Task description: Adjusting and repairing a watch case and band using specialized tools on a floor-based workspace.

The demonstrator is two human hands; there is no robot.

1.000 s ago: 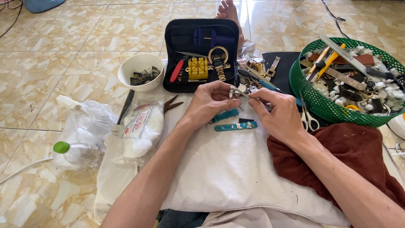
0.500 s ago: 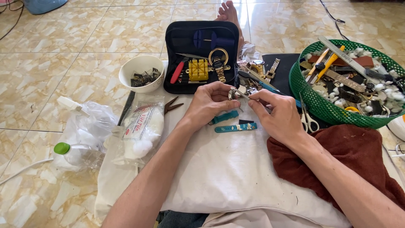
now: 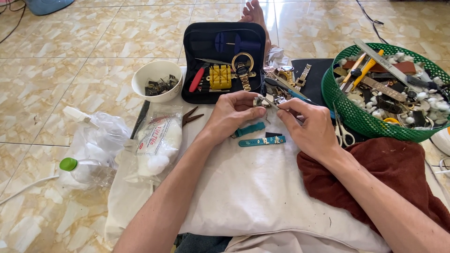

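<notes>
white cotton bag beside left hand

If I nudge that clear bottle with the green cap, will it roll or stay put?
Likely rolls: the bottle lies on its side on smooth tile. It probably weighs little, looking mostly empty. The plastic bag against it might check the roll.

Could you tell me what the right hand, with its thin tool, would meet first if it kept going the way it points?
Most likely the small metal watch part pinched in the left hand; the right hand points its thin tool there.
</notes>
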